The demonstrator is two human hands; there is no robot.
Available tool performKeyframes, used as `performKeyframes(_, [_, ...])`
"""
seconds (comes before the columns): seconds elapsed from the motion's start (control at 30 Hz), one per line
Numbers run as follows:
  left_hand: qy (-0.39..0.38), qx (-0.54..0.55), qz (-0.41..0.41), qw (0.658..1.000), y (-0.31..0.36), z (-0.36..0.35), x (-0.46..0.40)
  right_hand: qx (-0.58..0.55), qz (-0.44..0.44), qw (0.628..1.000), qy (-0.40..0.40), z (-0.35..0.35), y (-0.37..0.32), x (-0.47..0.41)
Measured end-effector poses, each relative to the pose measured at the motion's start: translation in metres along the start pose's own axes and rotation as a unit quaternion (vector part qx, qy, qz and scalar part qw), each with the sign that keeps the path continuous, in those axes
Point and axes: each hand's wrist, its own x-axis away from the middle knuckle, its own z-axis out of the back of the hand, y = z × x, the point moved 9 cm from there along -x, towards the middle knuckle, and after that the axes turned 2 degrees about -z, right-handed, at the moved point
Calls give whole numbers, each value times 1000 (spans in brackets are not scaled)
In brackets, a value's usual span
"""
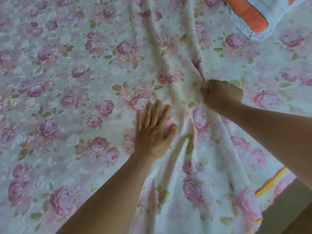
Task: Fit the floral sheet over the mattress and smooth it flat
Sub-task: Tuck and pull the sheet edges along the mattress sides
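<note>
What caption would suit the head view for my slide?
Left hand presses the floral sheet flat while right hand pinches a ridge of fabric.

Left hand (152,130) flat on sheet (67,81); right hand (222,95) beside.

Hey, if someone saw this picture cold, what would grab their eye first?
Probably the rose-printed floral sheet filling the view, with long folds running down its middle. The left hand presses flat beside those folds, while the right hand pinches a ridge of the cloth. An orange and pale blue cloth lies at the top right.
</note>
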Motion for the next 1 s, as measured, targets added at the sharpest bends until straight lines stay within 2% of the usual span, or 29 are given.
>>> performKeyframes(0.13, [9, -10, 0, 1000, 2, 2, 3, 76, 33, 996, 30, 18, 38, 0])
performKeyframes(0.33, [-26, -43, 18, 999, 13, 0, -2, 61, 29, 998, 6, 3, 45, -3])
performKeyframes(0.5, [5, -29, -90, 996, 89, -21, 8, 9, 35, 999, -37, -1, 64, -3])
performKeyframes(0.63, [2, -14, -121, 993, 130, -31, 0, 5, 35, 995, -89, -3, 89, 12])
performKeyframes(0.9, [16, 43, -159, 986, 178, -28, 5, -45, 35, 994, -97, 9, 166, 55])
performKeyframes(1.0, [40, 80, -212, 973, 211, -20, 9, -69, 13, 994, -89, 12, 192, 65])
